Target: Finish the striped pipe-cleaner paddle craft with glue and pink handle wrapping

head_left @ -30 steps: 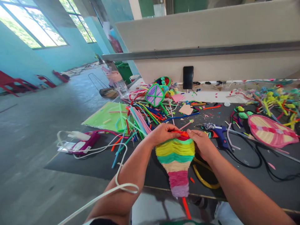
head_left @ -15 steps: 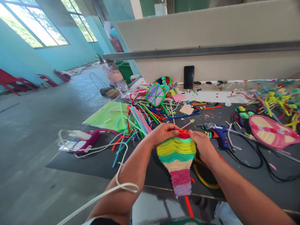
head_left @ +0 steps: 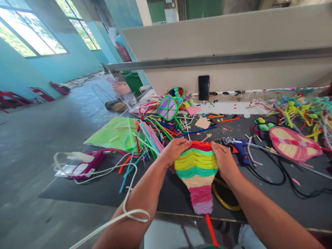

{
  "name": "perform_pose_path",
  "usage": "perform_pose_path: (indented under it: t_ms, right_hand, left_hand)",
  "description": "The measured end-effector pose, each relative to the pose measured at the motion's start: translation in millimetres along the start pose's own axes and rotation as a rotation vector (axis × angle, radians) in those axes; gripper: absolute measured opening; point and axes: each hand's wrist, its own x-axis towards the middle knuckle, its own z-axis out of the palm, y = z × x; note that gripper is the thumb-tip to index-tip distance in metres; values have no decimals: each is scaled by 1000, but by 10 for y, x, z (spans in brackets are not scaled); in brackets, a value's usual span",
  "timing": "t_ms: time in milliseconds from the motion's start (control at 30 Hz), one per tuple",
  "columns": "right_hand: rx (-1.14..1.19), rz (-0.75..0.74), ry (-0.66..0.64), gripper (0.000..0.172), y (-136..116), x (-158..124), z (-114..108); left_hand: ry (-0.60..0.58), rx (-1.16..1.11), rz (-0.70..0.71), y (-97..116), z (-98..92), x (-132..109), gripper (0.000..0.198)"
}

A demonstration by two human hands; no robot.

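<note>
A striped pipe-cleaner craft piece (head_left: pixel 196 172), wide at the top and narrow at the bottom, hangs between my hands over the table's front edge. Its bands run red, mint, yellow, teal, cream, magenta and lilac. An orange pipe cleaner (head_left: pixel 212 230) extends below its narrow end. My left hand (head_left: pixel 178 149) pinches the upper left corner, thumb on the front. At the upper right corner, my right hand (head_left: pixel 223 156) grips the same way. Fingers behind the piece are hidden. A yellow-rimmed loop (head_left: pixel 225 200) lies partly behind my right forearm.
Right of my hands lies a blue glue gun (head_left: pixel 242 152) with a black cord. Loose pipe cleaners (head_left: pixel 153 138) spread left of centre. A purple power strip (head_left: pixel 88 166) sits far left, its white cable (head_left: pixel 129 193) crossing my left forearm. A phone (head_left: pixel 203 88) leans at the back.
My fingers have moved apart along the top edge, so more of the red and orange band shows. The piece stays in both hands. The view has shifted slightly right.
</note>
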Motion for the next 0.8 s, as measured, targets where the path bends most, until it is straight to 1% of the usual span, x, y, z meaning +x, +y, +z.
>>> perform_pose_path:
  t_ms: [67,133,200,267,333,367,400,500,567,633,700,800]
  right_hand:
    - [148,83,-6,27,-5,-8,25]
    - [231,144,2,23,-11,-12,39]
    - [247,175,10,21,-16,-11,37]
    - [214,188,-9,22,-16,0,20]
    - [119,162,-43,25,-10,18,-6]
    - [38,121,-50,28,-6,26,-19]
    - [-67,58,-44,30,-2,32,-31]
    - [-424,-203,21,34,-7,27,-52]
    - [-590,-317,31,32,-25,8,-55]
    - [-681,-351,5,32,-45,-5,-59]
    - [-748,-345,-18,32,-53,3,-73]
    - [-793,-314,-9,39,-31,52,-107]
  left_hand:
    - [-16,-40,-23,-8,3,1,41]
    - [-19,-76,-37,-23,2,5,40]
    - [-14,-92,-38,-34,-4,11,40]
    - [-24,-78,-33,-32,-15,15,41]
    - [-39,-29,-30,-19,-29,16,43]
    - [-45,1,-30,-11,-35,16,43]
    - [-49,29,-28,-4,-40,16,44]
    - [-51,102,-16,5,-45,19,46]
    - [-65,139,-10,-1,-43,25,47]
    - [-84,164,0,-10,-44,31,47]
    - [-100,184,14,-14,-48,34,47]
    - [-112,206,19,-8,-51,25,49]
